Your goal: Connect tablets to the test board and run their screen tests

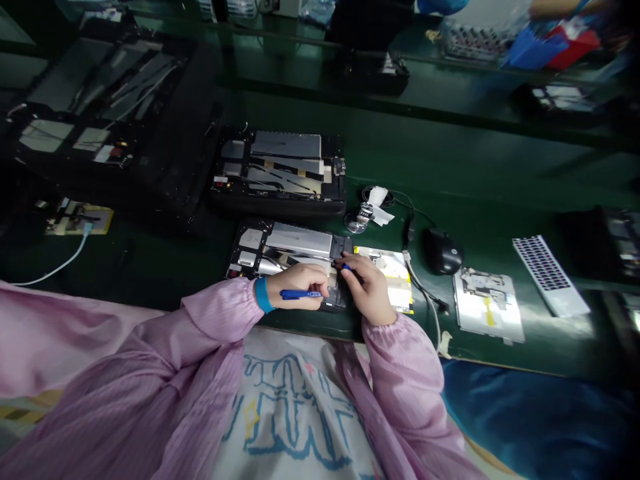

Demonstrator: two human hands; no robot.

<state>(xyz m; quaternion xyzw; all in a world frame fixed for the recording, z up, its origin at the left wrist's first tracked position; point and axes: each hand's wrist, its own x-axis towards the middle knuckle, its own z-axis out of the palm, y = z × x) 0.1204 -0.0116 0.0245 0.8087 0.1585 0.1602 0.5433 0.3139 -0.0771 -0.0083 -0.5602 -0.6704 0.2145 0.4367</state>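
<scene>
An opened device with its inner metal plates and cables exposed (303,238) lies on the green bench in front of me. My left hand (301,283), wearing a teal wristband (263,295), is closed over the device's near edge. A blue pen (297,294) is held in it, lying sideways with one end toward my wrist. My right hand (371,285) rests at the device's right end, its thumb and fingers pinched about a small blue piece (346,267), perhaps a pen cap. The fingers hide part of the device's right side.
Behind lies another opened device (287,163); a tall stack of them (110,100) rises at left. To the right are a yellow-edged panel (400,277), black mouse (443,251), cables, a silver panel (489,305) and a sticker sheet (547,273). A person's arm (555,8) shows top right.
</scene>
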